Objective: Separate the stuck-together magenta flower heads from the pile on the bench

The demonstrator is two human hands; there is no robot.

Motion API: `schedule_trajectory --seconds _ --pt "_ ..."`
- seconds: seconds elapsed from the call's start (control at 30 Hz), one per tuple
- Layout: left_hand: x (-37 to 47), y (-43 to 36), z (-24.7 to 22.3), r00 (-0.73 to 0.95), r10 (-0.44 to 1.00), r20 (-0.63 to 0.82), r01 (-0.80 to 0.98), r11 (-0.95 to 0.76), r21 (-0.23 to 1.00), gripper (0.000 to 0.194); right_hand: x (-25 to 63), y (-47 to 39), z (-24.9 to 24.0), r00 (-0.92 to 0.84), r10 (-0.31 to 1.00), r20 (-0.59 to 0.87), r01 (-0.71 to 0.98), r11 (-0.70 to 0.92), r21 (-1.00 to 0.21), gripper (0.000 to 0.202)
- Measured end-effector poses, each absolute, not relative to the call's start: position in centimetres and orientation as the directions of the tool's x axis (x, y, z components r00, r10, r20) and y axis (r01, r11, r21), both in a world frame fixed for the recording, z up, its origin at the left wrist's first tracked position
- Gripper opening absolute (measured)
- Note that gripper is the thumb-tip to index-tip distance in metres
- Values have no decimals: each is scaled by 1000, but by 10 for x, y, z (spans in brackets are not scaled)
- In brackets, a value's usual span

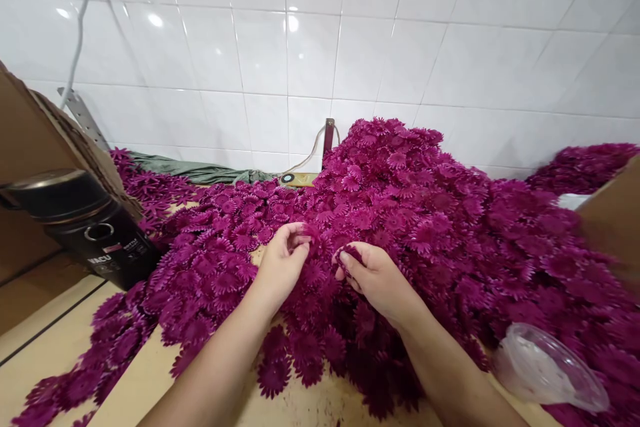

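My left hand (286,250) is closed, with a magenta fabric flower (311,232) pinched between thumb and fingers. Just to its right, my right hand (370,273) is closed too, its thumb pressing a darker magenta flower piece (351,253) against the fingertips. The two hands are a short way apart, above a large spread of flat, fringed magenta flowers (395,220). Loose flowers (274,373) also lie on the pale wooden table (145,373) below my wrists. The fingers partly hide both held pieces.
A black bottle (95,233) leans at the left by a cardboard box (45,127). At lower right a clear plastic tub (545,363) holds something whitish. Green cloth (200,169) and a yellowish object (303,179) lie along the white tiled wall (260,47). Another box (615,213) borders the right.
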State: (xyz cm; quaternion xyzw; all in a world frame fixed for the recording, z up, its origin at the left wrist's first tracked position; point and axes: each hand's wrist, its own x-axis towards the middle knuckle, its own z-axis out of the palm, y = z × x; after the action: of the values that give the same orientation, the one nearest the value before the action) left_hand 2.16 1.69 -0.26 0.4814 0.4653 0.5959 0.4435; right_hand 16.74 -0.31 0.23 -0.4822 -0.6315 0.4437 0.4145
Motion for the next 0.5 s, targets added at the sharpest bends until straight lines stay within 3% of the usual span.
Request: schedule_trajectory --seconds 0.1,0.23,0.4,0.5 --pt "23 10 1 -129 954 269 68 -262 963 32 167 2 -1 -141 983 120 336 161 -928 28" --pt "30 1 2 112 931 348 194 -364 911 21 164 7 0 -81 994 74 344 98 -934 39" --pt "38 0 0 154 908 390 234 -417 879 22 163 5 3 -142 989 32 108 47 -993 50" --pt "38 2 3 89 932 350 179 -361 915 19 164 -1 5 -283 958 33 -32 25 -999 42"
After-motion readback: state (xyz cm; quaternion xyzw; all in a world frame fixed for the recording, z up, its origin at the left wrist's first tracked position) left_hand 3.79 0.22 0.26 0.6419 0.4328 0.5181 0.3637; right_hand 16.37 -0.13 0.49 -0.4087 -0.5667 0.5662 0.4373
